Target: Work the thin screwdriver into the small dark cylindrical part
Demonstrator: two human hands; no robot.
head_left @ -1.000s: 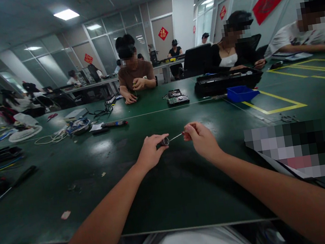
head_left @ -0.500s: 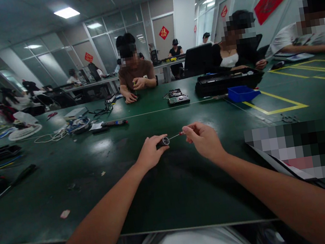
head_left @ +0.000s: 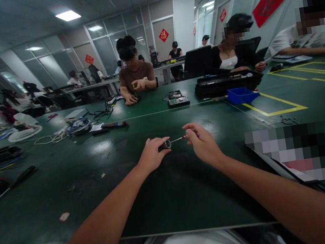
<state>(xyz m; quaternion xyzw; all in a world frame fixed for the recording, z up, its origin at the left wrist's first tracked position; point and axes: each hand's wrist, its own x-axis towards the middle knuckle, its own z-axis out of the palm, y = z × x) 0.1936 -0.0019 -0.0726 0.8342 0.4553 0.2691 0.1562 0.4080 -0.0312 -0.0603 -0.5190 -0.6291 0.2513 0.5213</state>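
My left hand [head_left: 152,155] is closed round a small dark cylindrical part [head_left: 167,144], its round open end turned to the right. My right hand [head_left: 201,140] pinches the red-tipped handle of a thin screwdriver [head_left: 177,139]. The metal shaft points left, and its tip meets the open end of the cylinder. How deep the tip sits inside is too small to make out. Both hands are held above the green table [head_left: 172,189], close together near its middle.
An opened hard drive [head_left: 178,101], a black housing [head_left: 228,84] and a blue bin [head_left: 242,95] lie farther back. Loose screws [head_left: 289,120] are at right, a long screwdriver [head_left: 22,176] at left. A co-worker [head_left: 135,71] sits opposite.
The fingers of my right hand have shifted on the screwdriver handle, with the index finger now raised and straighter. My left hand still holds the cylinder, almost in the same place.
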